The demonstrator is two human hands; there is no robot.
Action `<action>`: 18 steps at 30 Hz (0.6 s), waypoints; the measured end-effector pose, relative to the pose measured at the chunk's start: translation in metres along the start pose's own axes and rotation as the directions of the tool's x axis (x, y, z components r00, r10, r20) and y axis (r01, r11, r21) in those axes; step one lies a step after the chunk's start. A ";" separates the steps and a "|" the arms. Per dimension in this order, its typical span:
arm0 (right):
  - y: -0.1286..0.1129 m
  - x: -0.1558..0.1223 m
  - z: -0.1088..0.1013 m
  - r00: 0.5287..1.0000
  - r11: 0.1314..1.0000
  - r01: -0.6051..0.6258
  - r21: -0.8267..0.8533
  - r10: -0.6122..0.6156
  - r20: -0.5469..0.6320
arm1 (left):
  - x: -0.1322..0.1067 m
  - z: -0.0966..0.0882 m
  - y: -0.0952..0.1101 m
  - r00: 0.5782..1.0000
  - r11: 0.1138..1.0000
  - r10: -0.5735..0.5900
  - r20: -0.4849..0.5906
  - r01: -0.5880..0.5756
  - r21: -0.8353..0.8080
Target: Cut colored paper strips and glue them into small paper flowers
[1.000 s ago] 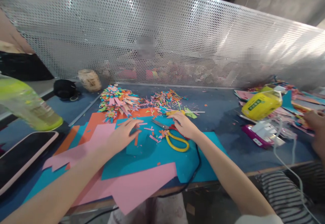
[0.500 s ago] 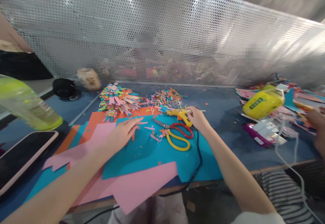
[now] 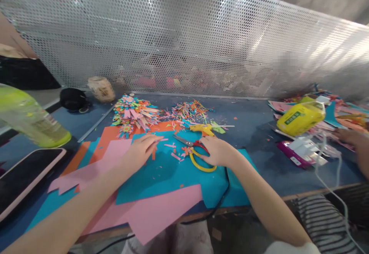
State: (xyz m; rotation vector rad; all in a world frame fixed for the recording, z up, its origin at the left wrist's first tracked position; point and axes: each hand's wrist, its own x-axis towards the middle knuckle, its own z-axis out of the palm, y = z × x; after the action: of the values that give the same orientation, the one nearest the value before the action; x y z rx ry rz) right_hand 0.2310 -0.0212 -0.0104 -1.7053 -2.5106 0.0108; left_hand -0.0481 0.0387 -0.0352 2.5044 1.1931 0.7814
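Note:
My left hand (image 3: 140, 152) rests over the blue paper (image 3: 170, 181), its fingers drawn together at a thin pink paper strip (image 3: 163, 140). An orange strip (image 3: 153, 154) lies just below those fingertips. My right hand (image 3: 217, 150) is curled over the scissors (image 3: 198, 165), covering most of the red loop; the yellow loop and the partly spread blades stay visible. Small pink and orange paper bits (image 3: 180, 154) lie left of the scissors. Directly beyond my right hand lies a yellow glue gun (image 3: 204, 128) with a white glue stick in its back end.
A paper-petal decoration (image 3: 134, 113) and shredded scraps (image 3: 188, 110) sit at the back, before a perforated metal screen (image 3: 184, 46). Left are a phone (image 3: 29, 185) and a bottle (image 3: 34, 119). Rightward are a yellow pack (image 3: 301, 117), a white cable (image 3: 319, 173) and another person's hand (image 3: 351, 138).
My right hand has let go of the glue gun and moved down-left onto the scissors' handles. A light green paper piece now shows behind the gun. My left hand has barely shifted.

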 end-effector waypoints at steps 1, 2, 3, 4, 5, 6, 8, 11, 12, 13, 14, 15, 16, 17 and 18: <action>-0.004 0.000 0.001 0.999 0.999 -0.032 -0.014 0.033 0.043 | 0.000 -0.001 0.002 1.000 1.000 -0.019 0.010 0.019 -0.014; -0.008 0.001 0.002 0.994 0.998 -0.058 -0.024 0.060 0.092 | 0.000 -0.001 0.003 0.999 0.998 -0.048 0.020 0.048 -0.035; -0.010 0.002 0.002 0.987 0.996 -0.078 -0.032 0.082 0.140 | 0.000 -0.002 0.005 0.996 0.995 -0.081 0.029 0.083 -0.058; -0.012 0.003 0.003 0.979 0.994 -0.099 -0.039 0.105 0.174 | 0.000 -0.003 0.006 0.994 0.991 -0.108 0.035 0.110 -0.080; -0.014 0.005 0.003 0.973 0.992 -0.117 -0.047 0.124 0.195 | -0.001 -0.003 0.007 0.992 0.987 -0.122 0.038 0.126 -0.099; -0.014 0.005 0.003 0.968 0.990 -0.130 -0.054 0.139 0.207 | -0.001 -0.004 0.008 0.991 0.985 -0.126 0.038 0.130 -0.116; -0.015 0.006 0.003 0.965 0.988 -0.139 -0.060 0.149 0.215 | -0.001 -0.004 0.009 0.991 0.978 -0.127 0.042 0.132 -0.163; -0.012 0.006 0.000 0.969 0.990 -0.131 -0.054 0.140 0.204 | -0.001 -0.001 0.010 0.985 0.940 -0.147 0.089 0.167 -0.298; -0.011 0.006 -0.002 0.972 0.990 -0.130 -0.052 0.138 0.192 | -0.001 0.000 0.010 0.982 0.920 -0.157 0.105 0.184 -0.347; -0.010 0.005 -0.003 0.976 0.990 -0.132 -0.051 0.139 0.170 | -0.001 0.001 0.010 0.979 0.900 -0.162 0.123 0.198 -0.389; -0.009 0.005 -0.004 0.980 0.989 -0.137 -0.051 0.143 0.138 | -0.001 0.003 0.009 0.977 0.880 -0.160 0.144 0.207 -0.428; -0.009 0.005 -0.005 0.985 0.989 -0.140 -0.054 0.144 0.095 | -0.001 0.004 0.009 0.974 0.860 -0.154 0.165 0.214 -0.464; -0.009 0.005 -0.005 0.989 0.988 -0.141 -0.064 0.144 0.042 | -0.001 0.006 0.008 0.971 0.838 -0.149 0.187 0.224 -0.498; -0.009 0.005 -0.006 0.989 0.986 -0.145 -0.083 0.144 -0.020 | -0.001 0.007 0.007 0.968 0.815 -0.143 0.208 0.234 -0.530; -0.009 0.005 -0.005 0.986 0.982 -0.151 -0.110 0.143 -0.084 | -0.001 0.008 0.006 0.965 0.791 -0.142 0.222 0.246 -0.560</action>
State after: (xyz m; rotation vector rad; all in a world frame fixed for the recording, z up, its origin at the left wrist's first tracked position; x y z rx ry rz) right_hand 0.2209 -0.0202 -0.0039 -1.8940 -2.3690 -0.1880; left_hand -0.0405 0.0341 -0.0399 1.8630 0.9459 0.7257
